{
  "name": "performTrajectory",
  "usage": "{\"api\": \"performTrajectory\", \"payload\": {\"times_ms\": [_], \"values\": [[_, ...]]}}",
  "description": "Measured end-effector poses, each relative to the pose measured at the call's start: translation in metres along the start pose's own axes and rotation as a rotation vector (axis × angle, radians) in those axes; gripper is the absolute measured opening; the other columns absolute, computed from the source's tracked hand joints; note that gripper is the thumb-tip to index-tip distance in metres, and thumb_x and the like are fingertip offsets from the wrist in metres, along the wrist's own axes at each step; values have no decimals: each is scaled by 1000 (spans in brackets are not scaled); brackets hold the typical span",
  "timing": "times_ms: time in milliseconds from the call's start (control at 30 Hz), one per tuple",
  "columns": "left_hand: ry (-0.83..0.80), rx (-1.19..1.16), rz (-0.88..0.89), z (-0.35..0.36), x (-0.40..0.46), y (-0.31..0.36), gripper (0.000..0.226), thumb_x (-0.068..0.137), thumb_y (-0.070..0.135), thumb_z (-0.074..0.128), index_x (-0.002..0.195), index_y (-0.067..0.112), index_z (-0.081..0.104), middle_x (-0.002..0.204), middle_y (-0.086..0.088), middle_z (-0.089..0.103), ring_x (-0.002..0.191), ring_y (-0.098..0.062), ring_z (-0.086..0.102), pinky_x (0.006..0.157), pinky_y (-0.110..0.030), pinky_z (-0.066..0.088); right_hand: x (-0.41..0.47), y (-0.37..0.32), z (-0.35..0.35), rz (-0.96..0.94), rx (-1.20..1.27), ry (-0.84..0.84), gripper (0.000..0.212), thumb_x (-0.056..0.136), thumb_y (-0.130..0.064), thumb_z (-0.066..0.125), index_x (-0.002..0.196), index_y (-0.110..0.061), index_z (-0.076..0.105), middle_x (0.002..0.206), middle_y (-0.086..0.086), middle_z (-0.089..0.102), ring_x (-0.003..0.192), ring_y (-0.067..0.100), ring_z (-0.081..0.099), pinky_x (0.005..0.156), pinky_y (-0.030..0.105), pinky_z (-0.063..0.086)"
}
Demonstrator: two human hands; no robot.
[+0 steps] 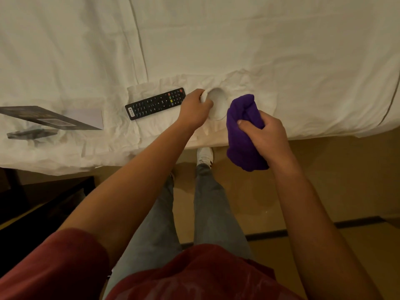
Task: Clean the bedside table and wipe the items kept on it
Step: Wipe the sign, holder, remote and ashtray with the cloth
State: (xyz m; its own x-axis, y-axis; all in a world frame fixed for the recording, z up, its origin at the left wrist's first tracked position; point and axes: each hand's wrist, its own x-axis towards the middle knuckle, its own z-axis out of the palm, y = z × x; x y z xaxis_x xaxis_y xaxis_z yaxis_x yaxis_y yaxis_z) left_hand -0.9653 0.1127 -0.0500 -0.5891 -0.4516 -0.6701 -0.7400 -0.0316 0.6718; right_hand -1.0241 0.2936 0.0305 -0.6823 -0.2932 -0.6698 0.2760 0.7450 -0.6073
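At the left edge of the view, well away from either hand, a dark card (49,118) lies flat on the bed (281,50) with a pale sheet under its far corner; its print is too small to read, and a second dark piece (32,133) just below it is hard to make out. The dark bedside worktop (32,204) is cut off in the lower left, in shadow, its surface not legible.

The left hand (195,109) curls its fingers (205,102) over the near rim of a white round dish (217,103), gripping it where it rests on the rumpled sheet; the dish blends into the white bedding, so its far edge is faint. The right hand (265,132) is closed around a bunched purple cloth (243,131), thumb pressed into the folds, the cloth's upper end just beside the dish and its lower end hanging past the edge of the bed.

Just left of the left fingers, a black remote control (155,103) lies slantwise on the sheet, buttons up, apart from the dish.
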Motion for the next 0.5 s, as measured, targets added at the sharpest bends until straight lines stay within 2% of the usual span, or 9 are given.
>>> {"api": "performTrajectory", "payload": {"times_ms": [67, 167, 267, 333, 400, 433, 500], "values": [[-9, 52, 20, 9, 8, 6, 32, 94, 7, 58, 125, 5, 65, 107, -6, 66, 103, -29, 66, 87, -44, 59, 1, 4, -6, 0, 2, 11, 21, 86, -43, 68, 94, -24, 72, 88, -2, 75, 88, 18, 71, 87, 50, 60], [-14, 73, 48, 17, 18, 8, 40, 94, 4, 57, 133, 8, 63, 119, -11, 68, 109, -30, 65, 88, -44, 60, 3, 11, -13, 16, 22, 21, 21, 87, -42, 69, 93, -22, 71, 88, 1, 75, 89, 21, 71, 86, 51, 60], [-56, 52, 19, 21, 23, 6, 53, 94, 3, 60, 146, 13, 52, 138, -14, 58, 118, -32, 61, 81, -45, 64, 7, 14, -17, 31, 33, 17, 21, 89, -40, 69, 94, -20, 71, 90, 3, 74, 90, 23, 71, 87, 51, 60], [-70, 88, 12, 22, 26, 3, 61, 94, 6, 62, 152, 17, 45, 144, -14, 53, 120, -31, 60, 84, -45, 63, 9, 15, -19, 32, 35, 22, 23, 89, -40, 69, 95, -18, 70, 91, 4, 74, 90, 24, 70, 87, 51, 59], [-64, 141, 38, 24, 26, 2, 66, 94, 11, 62, 155, 20, 39, 144, -13, 53, 120, -31, 60, 95, -41, 58, 12, 15, -20, 27, 41, 27, 23, 89, -40, 69, 96, -18, 70, 91, 4, 74, 90, 23, 70, 87, 50, 59], [-54, 187, 66, 25, 25, 3, 67, 94, 14, 63, 155, 21, 36, 144, -14, 52, 123, -31, 59, 101, -34, 52, 13, 14, -20, 23, 45, 28, 23, 89, -40, 69, 96, -18, 70, 92, 4, 74, 90, 23, 70, 87, 49, 59], [-23, 299, 126, 26, 19, 4, 64, 94, 18, 62, 154, 18, 38, 147, -15, 47, 130, -29, 53, 100, -23, 36, 16, 13, -21, 18, 50, 34, 21, 90, -39, 69, 97, -18, 71, 92, 3, 74, 91, 22, 70, 86, 48, 59]]}}
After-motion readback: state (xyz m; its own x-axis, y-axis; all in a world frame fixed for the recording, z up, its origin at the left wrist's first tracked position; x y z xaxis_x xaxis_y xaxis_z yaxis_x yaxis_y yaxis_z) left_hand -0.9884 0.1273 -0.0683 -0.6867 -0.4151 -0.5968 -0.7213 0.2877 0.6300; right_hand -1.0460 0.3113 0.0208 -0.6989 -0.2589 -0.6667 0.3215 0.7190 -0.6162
